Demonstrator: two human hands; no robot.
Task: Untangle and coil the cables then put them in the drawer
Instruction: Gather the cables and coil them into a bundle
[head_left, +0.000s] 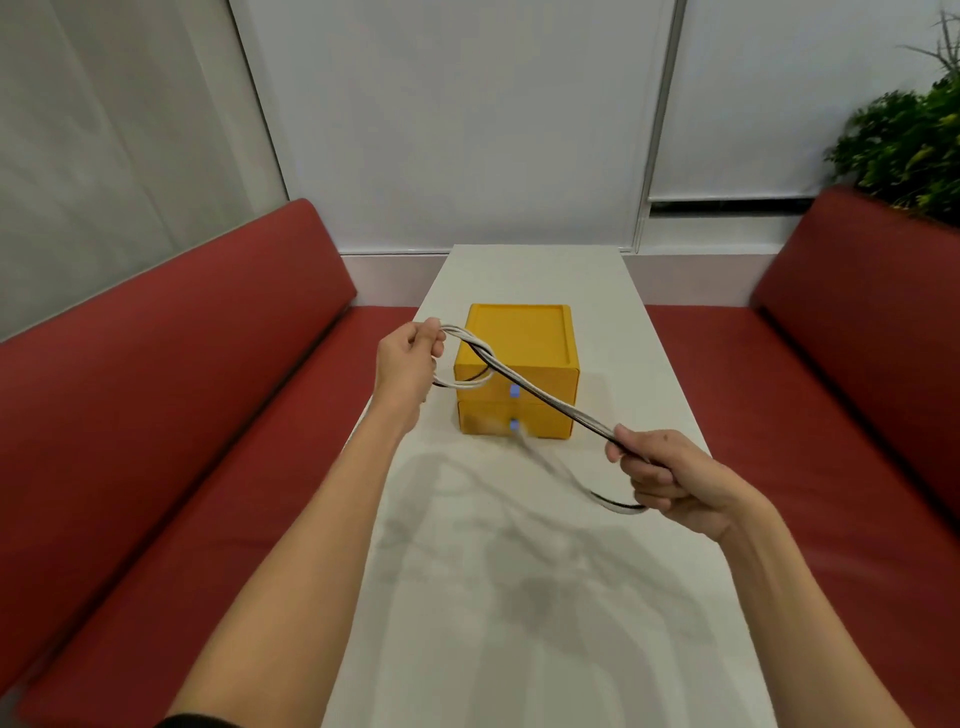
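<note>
Above the table in front of the yellow drawer box (517, 358), the left hand (408, 361) and right hand (667, 478) grip a stretched bundle of cables (545, 397); pulling harder could tighten the twist.

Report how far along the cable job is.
Done: nothing is stowed yet, and both drawers of the yellow drawer box look shut. In hand: the left grip and right grip hold a twisted cable bundle, white and black, stretched between them above the white table. Left: finish coiling, open a drawer, put the bundle in.
</note>
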